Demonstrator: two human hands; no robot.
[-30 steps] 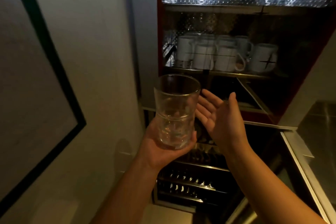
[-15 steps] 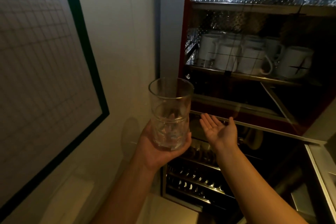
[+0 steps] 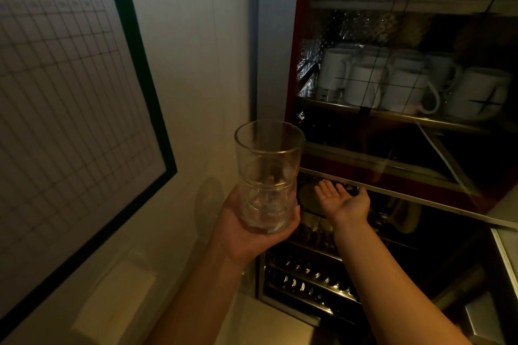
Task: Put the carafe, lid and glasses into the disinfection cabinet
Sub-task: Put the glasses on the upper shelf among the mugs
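The stacked glasses (image 3: 268, 176) stand upright in your left hand (image 3: 252, 228), base cupped in the palm, fingers curled round the lower walls. To their right and beyond, your right hand (image 3: 343, 200) lies spread, palm up, inside the lower compartment of the disinfection cabinet (image 3: 392, 148); half a second ago it hovered nearer you. White mugs (image 3: 392, 84) fill the shelf above.

No readable text, brand or number is found. A ruled grid is printed on the green-framed wall chart (image 3: 70, 109), but its small header cells are too blurred to be read. A black four-pointed star mark is shown on one white mug (image 3: 476, 92).
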